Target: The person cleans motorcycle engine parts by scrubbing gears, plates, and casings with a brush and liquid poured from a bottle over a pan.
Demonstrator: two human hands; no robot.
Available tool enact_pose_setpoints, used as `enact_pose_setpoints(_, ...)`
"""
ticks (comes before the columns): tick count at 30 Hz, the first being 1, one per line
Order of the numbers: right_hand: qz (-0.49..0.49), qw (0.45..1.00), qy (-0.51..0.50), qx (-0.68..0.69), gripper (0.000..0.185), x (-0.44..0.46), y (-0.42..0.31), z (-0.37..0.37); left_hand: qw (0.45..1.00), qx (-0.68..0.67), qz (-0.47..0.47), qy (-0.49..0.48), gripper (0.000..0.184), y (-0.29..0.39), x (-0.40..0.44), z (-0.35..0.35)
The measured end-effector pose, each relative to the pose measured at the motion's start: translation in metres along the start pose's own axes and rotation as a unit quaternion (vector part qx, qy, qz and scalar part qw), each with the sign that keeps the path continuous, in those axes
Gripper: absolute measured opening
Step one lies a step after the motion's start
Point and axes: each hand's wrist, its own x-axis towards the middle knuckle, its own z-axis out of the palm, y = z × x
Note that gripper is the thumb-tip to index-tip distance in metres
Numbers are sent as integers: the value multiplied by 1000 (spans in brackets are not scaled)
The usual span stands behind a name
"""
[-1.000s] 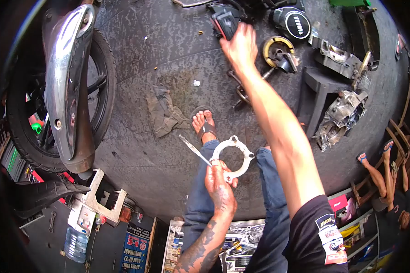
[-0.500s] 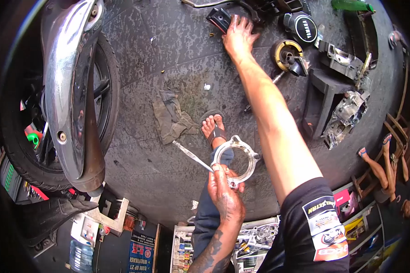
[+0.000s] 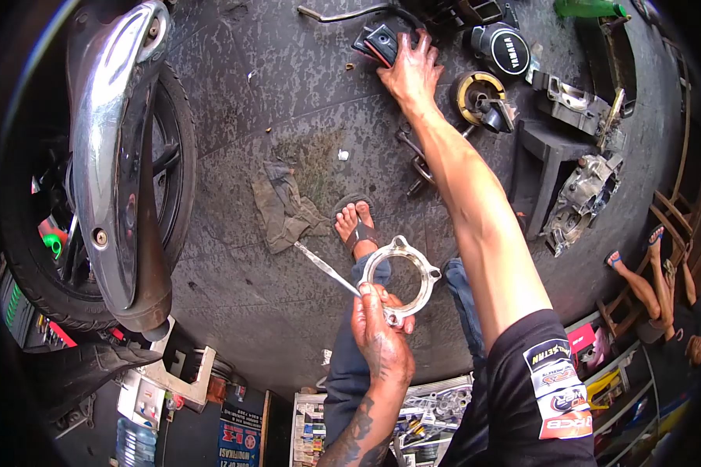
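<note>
My left hand [image 3: 380,338] is closed around the lower edge of a silver metal ring [image 3: 424,292] with small lugs on its rim. A thin, pale, stick-like tool [image 3: 323,266] also sticks out from this hand toward the upper left; its exact kind is unclear. At the top, my right hand [image 3: 414,74] reaches far out over the floor. Its thumb and forefinger are on a black rectangular part [image 3: 381,43] with a reddish edge, which sits tilted; the other fingers are spread beside it.
A grey rag [image 3: 284,210] lies near my sandalled foot [image 3: 356,226]. Round a black stand [image 3: 549,148] are a YAMAHA cover [image 3: 509,51], a clutch part [image 3: 479,97] and metal casings [image 3: 584,194]. A motorcycle wheel [image 3: 181,167] and exhaust [image 3: 117,156] stand left. Another person's legs [image 3: 646,292] show right.
The black part now sits more tilted, with my right thumb and forefinger at its edge. My left hand still holds the ring and tool. The view has shifted slightly.
</note>
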Motion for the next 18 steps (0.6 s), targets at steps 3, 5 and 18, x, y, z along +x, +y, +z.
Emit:
enact_pose_setpoints(3, 34, 999, 25, 18, 72, 6, -13, -3, 1000, -17, 0, 22, 26, 1, 1, 4)
enact_pose_setpoints(5, 50, 998, 4, 33, 75, 11, -21, -8, 1000, -28, 8, -8, 26, 0, 2, -1)
enact_pose_setpoints(18, -217, 942, -228, -116, 82, 87, -26, -18, 998, -43, 13, -36, 23, 19, 6, -3)
